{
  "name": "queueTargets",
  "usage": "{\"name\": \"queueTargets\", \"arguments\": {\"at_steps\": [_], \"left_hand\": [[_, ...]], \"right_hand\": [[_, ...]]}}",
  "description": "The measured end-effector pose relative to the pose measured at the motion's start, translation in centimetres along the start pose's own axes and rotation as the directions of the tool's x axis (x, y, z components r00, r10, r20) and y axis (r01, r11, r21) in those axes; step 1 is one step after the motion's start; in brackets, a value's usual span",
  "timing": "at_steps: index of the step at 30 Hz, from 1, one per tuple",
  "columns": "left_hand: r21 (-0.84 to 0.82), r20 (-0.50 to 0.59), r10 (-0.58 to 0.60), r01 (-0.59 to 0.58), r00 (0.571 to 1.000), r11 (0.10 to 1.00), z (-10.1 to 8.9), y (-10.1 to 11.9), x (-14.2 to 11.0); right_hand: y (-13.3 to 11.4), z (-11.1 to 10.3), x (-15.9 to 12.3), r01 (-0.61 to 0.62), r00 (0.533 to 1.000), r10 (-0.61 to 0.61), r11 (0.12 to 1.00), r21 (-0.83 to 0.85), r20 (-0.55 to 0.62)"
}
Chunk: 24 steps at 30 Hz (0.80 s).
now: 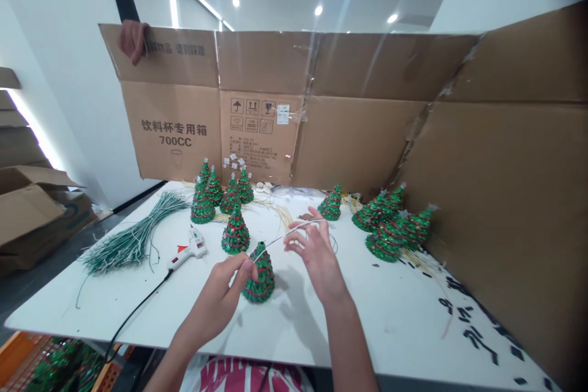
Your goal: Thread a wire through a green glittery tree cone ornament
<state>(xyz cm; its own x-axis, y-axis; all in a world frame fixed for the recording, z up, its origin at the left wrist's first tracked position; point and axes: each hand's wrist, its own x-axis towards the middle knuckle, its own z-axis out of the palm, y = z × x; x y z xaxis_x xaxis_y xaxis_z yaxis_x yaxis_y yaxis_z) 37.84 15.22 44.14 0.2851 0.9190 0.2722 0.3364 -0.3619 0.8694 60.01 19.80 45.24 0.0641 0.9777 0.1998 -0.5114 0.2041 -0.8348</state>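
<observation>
My left hand [223, 288] pinches one end of a thin pale cord [280, 237] between thumb and forefinger. The cord slants up to the right, to my right hand [316, 251], whose curved fingers grip it. Just behind my left fingertips a small green tinsel Christmas tree [261, 278] with red trim stands upright on the table; my left hand partly covers it, and whether they touch I cannot tell. Another tinsel tree [236, 233] with a red garland stands a little farther back.
A white hot glue gun [190, 248] with a black cable lies left on the white table [367, 331], near a bundle of green wires [133, 239]. More trees [390, 226] stand back left and right. Cardboard [358, 135] walls the back and right; another person's hand [133, 41] grips its top.
</observation>
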Motion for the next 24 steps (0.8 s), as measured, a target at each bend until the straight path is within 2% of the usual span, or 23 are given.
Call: {"name": "queueTargets", "arguments": {"at_steps": [3, 5, 10, 15, 24], "left_hand": [[0.014, 0.060, 0.031, -0.032, 0.998, 0.999, 1.1, -0.1, -0.1], [0.022, 0.096, 0.050, -0.052, 0.994, 0.998, 1.8, -0.2, -0.3], [0.020, 0.117, 0.048, -0.050, 0.992, 0.999, 2.7, -0.7, -1.2], [-0.021, 0.037, 0.009, -0.008, 0.999, 1.000, 2.6, -1.1, -1.8], [-0.059, -0.111, 0.000, -0.007, 0.994, 0.998, 2.1, -1.2, -1.6]], "right_hand": [[1.9, 0.3, -2.7, -0.035, 0.994, 0.039, 0.999, -0.037, 0.106], [2.8, 0.3, -3.8, -0.042, 0.989, 0.057, 0.993, -0.110, 0.135], [2.9, -0.3, -4.9, -0.040, 0.982, 0.086, 0.964, -0.264, 0.168], [2.9, -0.7, -5.0, -0.052, 0.990, 0.080, 0.973, -0.225, 0.118], [4.0, -0.2, -4.9, -0.074, 0.996, 0.080, 0.985, -0.159, 0.031]]}}
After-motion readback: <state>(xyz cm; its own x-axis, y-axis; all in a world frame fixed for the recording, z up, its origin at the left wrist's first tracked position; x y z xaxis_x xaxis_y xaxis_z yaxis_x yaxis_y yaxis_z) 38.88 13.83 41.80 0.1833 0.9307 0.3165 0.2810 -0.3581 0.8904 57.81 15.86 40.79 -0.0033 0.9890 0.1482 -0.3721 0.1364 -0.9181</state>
